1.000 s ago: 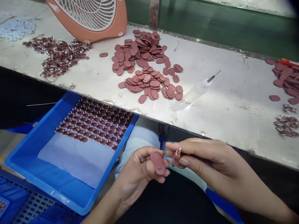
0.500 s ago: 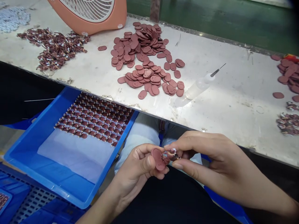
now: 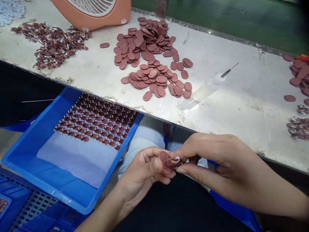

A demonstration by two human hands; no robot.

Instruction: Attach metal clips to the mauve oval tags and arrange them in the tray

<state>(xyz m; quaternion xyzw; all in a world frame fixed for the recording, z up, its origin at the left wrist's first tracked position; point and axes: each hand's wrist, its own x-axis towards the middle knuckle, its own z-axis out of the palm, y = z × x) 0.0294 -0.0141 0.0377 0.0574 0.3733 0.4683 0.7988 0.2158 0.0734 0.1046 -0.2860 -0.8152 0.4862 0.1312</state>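
Between thumb and fingers, my left hand point(image 3: 147, 167) grips a reddish-brown oval disc point(image 3: 164, 161) by its edge. Closed in a pinch, my right hand point(image 3: 214, 167) holds a small brown figurine piece point(image 3: 175, 160) with white and orange details against the disc's face. Its far end is hidden by my right fingertips. Both hands are over my lap, just off the table edge. Left of them, a blue tray point(image 3: 79, 199) has rows of assembled brown pieces point(image 3: 96, 120) on a pale sheet point(image 3: 70, 158).
On the white table point(image 3: 241, 119) lie a heap of brown oval discs point(image 3: 149, 45), a pile of small figurine pieces point(image 3: 53, 43) and a needle-tipped bottle point(image 3: 209, 87). An orange fan point(image 3: 98, 19) stands at the back. More discs point(image 3: 300, 75) lie at right.
My right hand has moved slightly left, bringing the figurine piece onto the disc's face. The disc has turned a little, and the camera view has shifted slightly.
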